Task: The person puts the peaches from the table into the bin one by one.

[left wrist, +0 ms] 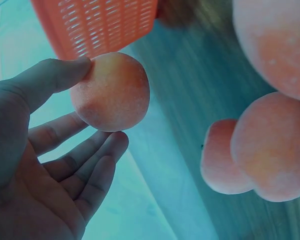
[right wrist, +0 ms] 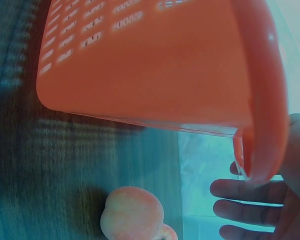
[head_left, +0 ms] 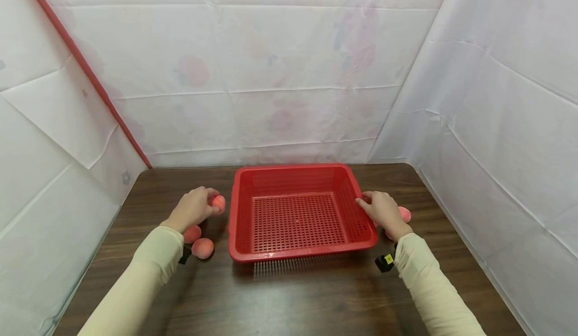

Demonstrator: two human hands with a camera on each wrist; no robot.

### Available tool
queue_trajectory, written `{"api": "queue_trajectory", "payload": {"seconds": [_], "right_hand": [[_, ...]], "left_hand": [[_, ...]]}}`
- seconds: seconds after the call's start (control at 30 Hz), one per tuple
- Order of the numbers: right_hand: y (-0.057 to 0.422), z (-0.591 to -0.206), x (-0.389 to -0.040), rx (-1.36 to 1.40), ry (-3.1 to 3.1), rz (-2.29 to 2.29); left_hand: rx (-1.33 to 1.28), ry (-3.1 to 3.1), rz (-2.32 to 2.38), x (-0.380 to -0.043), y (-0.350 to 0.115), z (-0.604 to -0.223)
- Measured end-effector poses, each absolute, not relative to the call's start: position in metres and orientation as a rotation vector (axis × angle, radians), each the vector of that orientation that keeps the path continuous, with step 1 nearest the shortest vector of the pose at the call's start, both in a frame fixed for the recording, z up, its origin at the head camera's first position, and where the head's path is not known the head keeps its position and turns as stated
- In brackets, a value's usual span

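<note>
A peach (head_left: 219, 204) is pinched between the thumb and fingers of my left hand (head_left: 193, 209), left of the red plastic basket (head_left: 302, 255). In the left wrist view, the thumb lies on the upper side of this peach (left wrist: 112, 92) and the fingers sit behind and under it. My right hand (head_left: 381, 209) grips the basket's right rim, thumb at the inner edge. The right wrist view shows several fingers (right wrist: 247, 212) outside the rim; the thumb is hidden there. Inside the basket only the slotted floor shows.
More peaches lie by my left wrist, among them one peach (head_left: 203, 248) near the basket's left side. Another peach (head_left: 404, 214) lies right of the basket, partly behind my right hand. White patterned sheeting (head_left: 289, 75) walls the back and sides of the brown wooden table (head_left: 289, 301).
</note>
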State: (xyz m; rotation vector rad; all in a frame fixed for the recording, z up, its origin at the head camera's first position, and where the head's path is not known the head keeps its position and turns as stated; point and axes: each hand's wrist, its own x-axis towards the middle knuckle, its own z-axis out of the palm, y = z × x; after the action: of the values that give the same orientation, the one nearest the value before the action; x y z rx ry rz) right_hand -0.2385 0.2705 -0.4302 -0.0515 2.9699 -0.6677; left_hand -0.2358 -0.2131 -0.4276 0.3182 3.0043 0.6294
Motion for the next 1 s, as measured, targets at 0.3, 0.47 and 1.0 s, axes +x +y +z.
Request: {"api": "queue_trajectory", "payload": {"seconds": [0.3,0.47,1.0], "right_hand": [[0.273,-0.43,-0.237,-0.079,3.014,-0.634],[0.275,-0.43,-0.238,-0.056,2.993,-0.647],[0.27,-0.425,-0.237,-0.024,2.992,-0.65]], "left_hand": [[0.322,3.059,0.648,-0.24,-0.21,-0.414],[0.32,3.073,0.64,-0.244,-0.208,-0.403],[0.401,3.233,0.769,-0.254,-0.191,-0.371]]}}
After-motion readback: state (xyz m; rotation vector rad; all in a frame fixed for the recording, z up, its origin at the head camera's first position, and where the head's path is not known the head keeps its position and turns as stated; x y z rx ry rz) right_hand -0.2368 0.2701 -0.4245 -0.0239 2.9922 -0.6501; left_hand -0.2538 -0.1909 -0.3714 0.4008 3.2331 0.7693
